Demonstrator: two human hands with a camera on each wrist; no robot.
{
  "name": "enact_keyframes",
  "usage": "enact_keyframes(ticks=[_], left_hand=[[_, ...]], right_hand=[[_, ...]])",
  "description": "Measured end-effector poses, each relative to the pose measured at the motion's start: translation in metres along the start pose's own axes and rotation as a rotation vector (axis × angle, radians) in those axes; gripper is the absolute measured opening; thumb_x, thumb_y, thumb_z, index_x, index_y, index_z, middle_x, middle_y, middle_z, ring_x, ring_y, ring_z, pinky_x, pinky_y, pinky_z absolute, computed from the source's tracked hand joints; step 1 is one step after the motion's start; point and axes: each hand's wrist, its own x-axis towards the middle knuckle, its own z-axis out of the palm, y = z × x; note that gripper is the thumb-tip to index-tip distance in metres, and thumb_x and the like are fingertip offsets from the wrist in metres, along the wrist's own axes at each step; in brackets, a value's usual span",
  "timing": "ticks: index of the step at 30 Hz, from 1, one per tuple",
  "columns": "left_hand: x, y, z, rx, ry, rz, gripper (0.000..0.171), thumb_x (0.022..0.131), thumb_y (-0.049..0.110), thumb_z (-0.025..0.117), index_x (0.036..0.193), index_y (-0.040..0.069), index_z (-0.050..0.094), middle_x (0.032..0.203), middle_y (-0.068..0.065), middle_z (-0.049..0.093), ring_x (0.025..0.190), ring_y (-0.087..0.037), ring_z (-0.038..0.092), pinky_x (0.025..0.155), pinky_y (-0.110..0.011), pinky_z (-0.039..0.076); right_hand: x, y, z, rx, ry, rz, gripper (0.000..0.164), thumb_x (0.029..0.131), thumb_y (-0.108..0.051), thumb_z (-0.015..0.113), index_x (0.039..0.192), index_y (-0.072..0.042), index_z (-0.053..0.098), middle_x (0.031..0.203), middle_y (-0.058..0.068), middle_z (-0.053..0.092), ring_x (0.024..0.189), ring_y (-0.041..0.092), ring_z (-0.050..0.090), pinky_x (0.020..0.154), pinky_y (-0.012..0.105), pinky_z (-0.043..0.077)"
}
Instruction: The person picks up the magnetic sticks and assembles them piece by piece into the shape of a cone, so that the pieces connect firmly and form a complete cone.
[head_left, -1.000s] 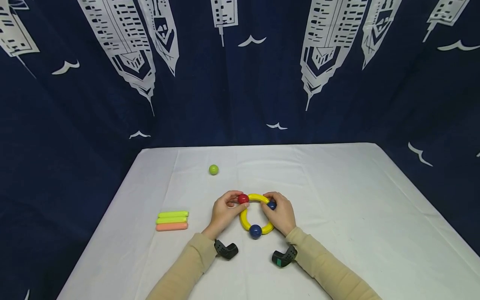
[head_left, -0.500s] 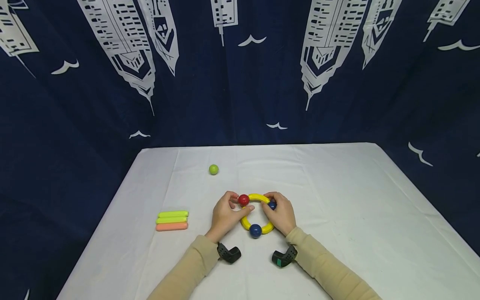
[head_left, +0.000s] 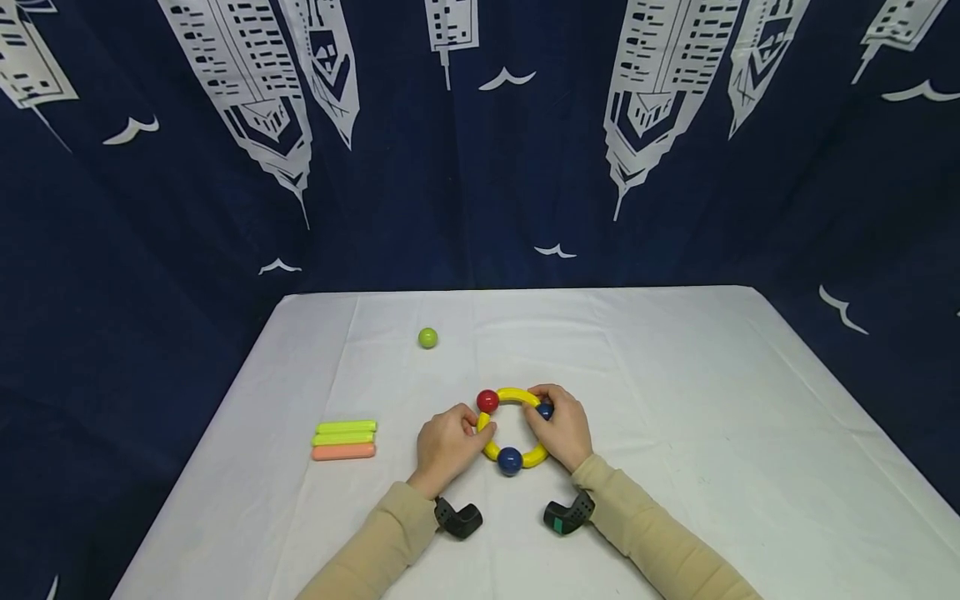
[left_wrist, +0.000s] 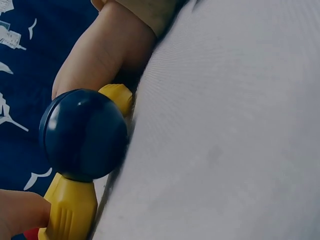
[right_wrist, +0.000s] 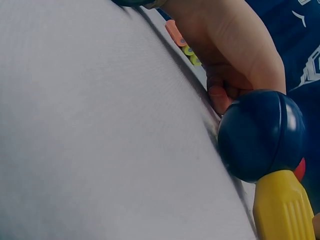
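Observation:
A ring of yellow curved rods (head_left: 515, 394) joined by balls lies on the white table between my hands. A red ball (head_left: 487, 401) sits at its far left, one blue ball (head_left: 510, 461) at the near side and a second blue ball (head_left: 545, 410) at the right. My left hand (head_left: 444, 448) pinches the left curved rod (head_left: 483, 422) just below the red ball. My right hand (head_left: 562, 429) holds the ring at the right-hand blue ball, which its fingers partly hide. The near blue ball (left_wrist: 85, 135) looms large in the left wrist view, with a thumb against the yellow rod (left_wrist: 72, 207).
Two lime-green sticks (head_left: 345, 433) and an orange stick (head_left: 343, 452) lie side by side to the left of my left hand. A green ball (head_left: 427, 337) rests farther back on the white cloth (head_left: 675, 375). A dark blue patterned curtain (head_left: 465, 167) hangs behind the table.
My left hand has come off the red ball and moved nearer to me, onto the curved rod below it. My right hand keeps its place on the ring.

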Motion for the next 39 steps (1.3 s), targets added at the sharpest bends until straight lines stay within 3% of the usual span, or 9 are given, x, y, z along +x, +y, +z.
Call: enact_keyframes(ticks=[11, 14, 18, 21, 24, 28, 31, 39], left_hand=[[0.001, -0.002, 0.003, -0.024, 0.049, 0.004, 0.026, 0.079, 0.039, 0.071, 0.076, 0.015, 0.06, 0.057, 0.012, 0.049, 0.051, -0.007, 0.044, 0.051, -0.023, 0.035], [0.002, -0.005, 0.005, -0.045, 0.08, 0.04, 0.027, 0.079, 0.039, 0.072, 0.088, 0.015, 0.061, 0.065, 0.01, 0.051, 0.054, -0.007, 0.043, 0.053, -0.022, 0.035], [0.004, -0.009, 0.008, -0.101, 0.11, 0.106, 0.04, 0.082, 0.036, 0.071, 0.113, 0.014, 0.06, 0.091, 0.001, 0.057, 0.057, -0.008, 0.041, 0.053, -0.022, 0.036], [0.006, -0.011, 0.008, -0.119, 0.114, 0.15, 0.041, 0.084, 0.033, 0.07, 0.12, 0.015, 0.06, 0.105, -0.002, 0.057, 0.057, -0.007, 0.041, 0.051, -0.02, 0.036], [0.007, -0.011, 0.009, -0.114, 0.121, 0.174, 0.036, 0.086, 0.03, 0.068, 0.117, 0.013, 0.062, 0.108, -0.002, 0.058, 0.06, -0.009, 0.044, 0.052, -0.022, 0.039], [0.009, -0.012, 0.01, -0.074, 0.138, 0.183, 0.035, 0.086, 0.029, 0.068, 0.114, 0.009, 0.062, 0.107, -0.004, 0.059, 0.08, -0.016, 0.056, 0.072, -0.03, 0.047], [0.01, -0.011, 0.011, -0.042, 0.132, 0.193, 0.036, 0.087, 0.03, 0.067, 0.115, 0.007, 0.062, 0.106, -0.006, 0.06, 0.096, -0.021, 0.057, 0.085, -0.035, 0.046], [0.01, -0.011, 0.009, -0.002, 0.149, 0.184, 0.037, 0.086, 0.03, 0.068, 0.113, 0.006, 0.063, 0.101, -0.005, 0.06, 0.092, -0.02, 0.058, 0.081, -0.033, 0.048]], right_hand=[[0.0, 0.001, -0.001, 0.021, -0.018, 0.009, 0.027, 0.084, -0.021, 0.066, 0.105, -0.004, 0.065, 0.095, 0.01, 0.062, 0.084, 0.023, 0.054, 0.079, 0.037, 0.043], [0.0, 0.003, 0.0, 0.026, -0.02, -0.008, 0.026, 0.084, -0.02, 0.067, 0.105, -0.005, 0.065, 0.093, 0.008, 0.062, 0.082, 0.021, 0.053, 0.077, 0.036, 0.043], [0.0, 0.003, 0.001, 0.033, -0.026, -0.023, 0.026, 0.083, -0.02, 0.068, 0.105, -0.006, 0.066, 0.092, 0.007, 0.062, 0.082, 0.02, 0.054, 0.077, 0.035, 0.044], [0.0, 0.003, -0.002, 0.056, -0.079, -0.031, 0.032, 0.084, -0.023, 0.07, 0.111, -0.007, 0.064, 0.099, 0.008, 0.063, 0.088, 0.022, 0.056, 0.082, 0.038, 0.045], [0.002, 0.006, -0.009, 0.103, -0.173, -0.061, 0.042, 0.084, -0.025, 0.07, 0.12, -0.008, 0.059, 0.111, 0.009, 0.062, 0.1, 0.024, 0.057, 0.09, 0.042, 0.044], [0.002, 0.014, -0.017, 0.117, -0.264, -0.149, 0.051, 0.082, -0.025, 0.071, 0.127, -0.01, 0.053, 0.124, 0.009, 0.057, 0.111, 0.026, 0.053, 0.097, 0.046, 0.04], [-0.001, 0.021, -0.02, 0.073, -0.246, -0.226, 0.053, 0.081, -0.027, 0.074, 0.125, -0.009, 0.053, 0.123, 0.009, 0.055, 0.112, 0.026, 0.052, 0.096, 0.047, 0.04], [-0.005, 0.022, -0.015, 0.007, -0.175, -0.276, 0.046, 0.087, -0.029, 0.068, 0.125, -0.007, 0.055, 0.12, 0.009, 0.057, 0.111, 0.024, 0.051, 0.094, 0.044, 0.043]])
